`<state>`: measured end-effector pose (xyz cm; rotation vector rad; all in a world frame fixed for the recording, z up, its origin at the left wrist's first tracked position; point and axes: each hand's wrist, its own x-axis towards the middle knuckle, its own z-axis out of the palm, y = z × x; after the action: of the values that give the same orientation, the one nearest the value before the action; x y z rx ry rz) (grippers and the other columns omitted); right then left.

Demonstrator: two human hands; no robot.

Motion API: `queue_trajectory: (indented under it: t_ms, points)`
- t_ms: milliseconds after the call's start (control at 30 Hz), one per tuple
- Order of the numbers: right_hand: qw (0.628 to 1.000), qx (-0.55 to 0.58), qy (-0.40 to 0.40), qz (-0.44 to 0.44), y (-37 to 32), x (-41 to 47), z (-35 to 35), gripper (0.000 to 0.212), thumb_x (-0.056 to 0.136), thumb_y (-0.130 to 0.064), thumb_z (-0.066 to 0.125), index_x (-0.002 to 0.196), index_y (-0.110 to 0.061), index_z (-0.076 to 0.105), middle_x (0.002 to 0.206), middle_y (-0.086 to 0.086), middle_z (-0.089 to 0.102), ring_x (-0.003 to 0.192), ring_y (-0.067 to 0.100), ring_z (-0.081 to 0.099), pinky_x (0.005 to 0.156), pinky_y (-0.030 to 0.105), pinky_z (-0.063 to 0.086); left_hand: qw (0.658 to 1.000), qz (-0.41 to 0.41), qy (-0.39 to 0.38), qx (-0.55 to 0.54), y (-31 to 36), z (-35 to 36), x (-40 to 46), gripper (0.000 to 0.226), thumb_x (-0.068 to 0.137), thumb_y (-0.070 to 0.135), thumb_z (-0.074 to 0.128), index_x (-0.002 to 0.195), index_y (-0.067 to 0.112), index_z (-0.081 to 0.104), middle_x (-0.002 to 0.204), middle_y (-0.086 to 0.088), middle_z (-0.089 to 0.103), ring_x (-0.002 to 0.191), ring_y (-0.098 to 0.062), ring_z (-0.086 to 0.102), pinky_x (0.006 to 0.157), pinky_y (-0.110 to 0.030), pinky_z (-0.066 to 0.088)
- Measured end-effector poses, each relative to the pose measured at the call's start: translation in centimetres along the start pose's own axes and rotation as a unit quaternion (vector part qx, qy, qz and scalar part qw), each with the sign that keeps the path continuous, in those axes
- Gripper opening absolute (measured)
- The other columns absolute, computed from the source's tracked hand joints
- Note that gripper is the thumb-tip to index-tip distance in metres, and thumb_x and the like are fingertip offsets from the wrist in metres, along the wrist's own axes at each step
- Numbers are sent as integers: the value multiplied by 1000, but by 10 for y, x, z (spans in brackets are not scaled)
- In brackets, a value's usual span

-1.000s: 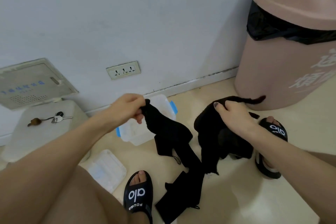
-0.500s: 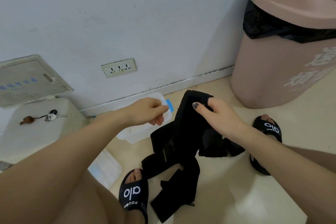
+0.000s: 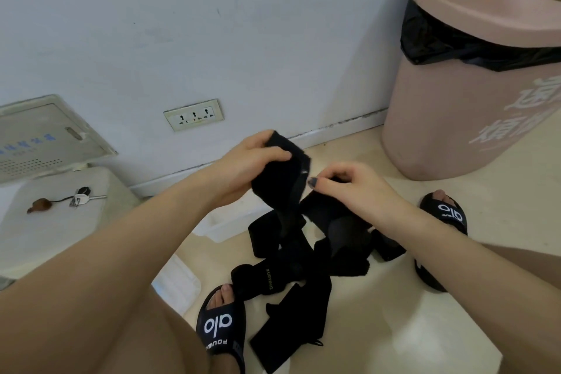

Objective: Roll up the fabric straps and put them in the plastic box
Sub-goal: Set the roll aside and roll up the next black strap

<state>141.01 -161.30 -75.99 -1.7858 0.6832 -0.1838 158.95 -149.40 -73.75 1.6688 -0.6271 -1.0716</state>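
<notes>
Both hands (image 3: 258,161) grip black straps (image 3: 285,179).

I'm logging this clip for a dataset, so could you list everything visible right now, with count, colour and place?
fabric straps: a tangled bunch, count unclear, black, on the floor and lifted up into both hands
plastic box: one, clear, on the floor behind the arms, mostly hidden
box lid: one, clear, on the floor by the left foot
bin: one, pink with a black liner, by the wall at right
socket: one, white, low on the wall
wall panel: one, grey-white, at left
keys: one bunch, on the white surface at left
slippers: two, black, on the feet
left hand: grips a strap end
right hand: pinches the strap
</notes>
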Motion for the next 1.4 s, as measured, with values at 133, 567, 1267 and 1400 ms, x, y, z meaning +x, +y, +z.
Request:
queue_trajectory:
  t_ms: [133,567,1267,1400]
  points:
    - [980,181,23,85,-7,6,-14,34,91,8,61,107,-19,74,106,18,74,81,27,71,68,35,59,993,-26,78,89,-1,-19,0,22,92,7,61,113,12,55,98,-9,65,89,-25,64,64,-28,50]
    - [948,313,-45,34,-18,10,-17,50,92,11,49,118,-22,77,109,4,78,92,22,77,70,30,61,989,-32,-90,117,-1,-6,-9,47,91,-3,48,122,25,71,114,2,76,104,-15,72,92,-31,57]
    - [970,59,-177,156,-15,-50,5,21,101,-19,64,121,-15,68,114,2,78,107,19,74,90,32,56,994,54,96,10,6,-14,-43,14,101,21,62,109,16,71,98,0,73,88,-15,69,66,-20,52]
    - [968,124,-111,189,-34,-54,0,30,103,-26,61,130,-12,65,119,4,77,113,22,73,104,41,53,975,49,142,162,2,-11,-53,25,91,44,71,109,26,67,105,9,65,96,-8,62,80,-27,52]
